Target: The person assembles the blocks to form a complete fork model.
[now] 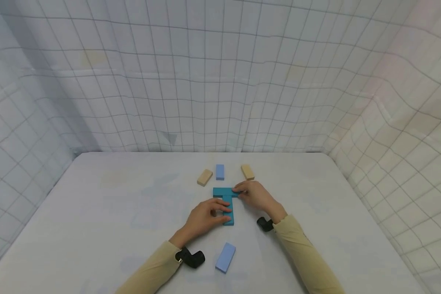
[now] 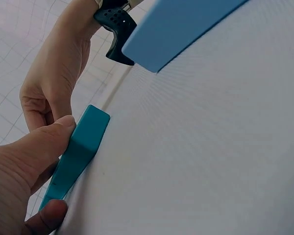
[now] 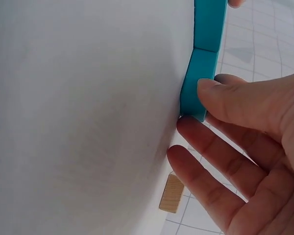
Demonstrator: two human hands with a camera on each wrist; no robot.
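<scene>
Two flat teal blocks lie on the table in a T shape, touching where they meet. The crossbar block runs sideways at the far end, and the stem block points toward me. My left hand holds the stem from its left side, with the thumb near its close end and fingers across its top. At the crossbar's right end, my right hand pinches the block between thumb and fingers. In the right wrist view, the thumb presses the side of the teal crossbar, and two other fingers extend below it.
Behind the T stand a light blue block, a wooden block on its left and a yellowish block on its right. Another light blue block lies between my forearms. Grid-patterned cloth surrounds the white table.
</scene>
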